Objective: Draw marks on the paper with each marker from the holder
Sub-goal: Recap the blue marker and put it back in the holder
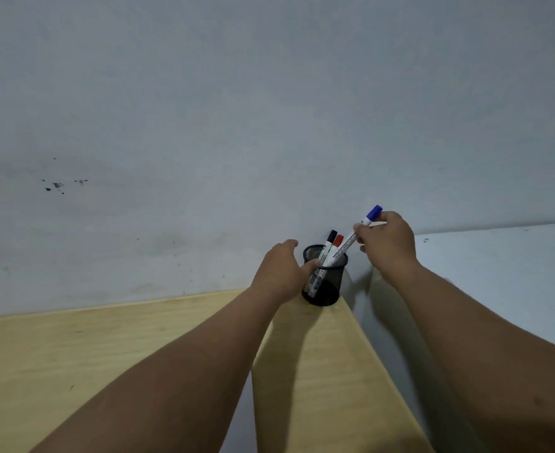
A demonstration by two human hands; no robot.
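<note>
A black mesh holder (326, 287) stands in the far right corner of the wooden table (106, 348), against the wall. A black-capped marker (330, 238) and a red-capped marker (337, 241) stick up out of it. My left hand (284, 271) grips the holder's left side, thumb on its rim. My right hand (389, 241) pinches a blue-capped marker (364, 223) near its cap; the marker tilts, with its lower end at the holder's rim. A pale sheet of paper (240, 420) shows partly between my forearms near the bottom.
A grey-white wall (269, 109) with small dark specks rises right behind the table. A second wall (498, 273) closes the right side, leaving a narrow gap along the table's right edge.
</note>
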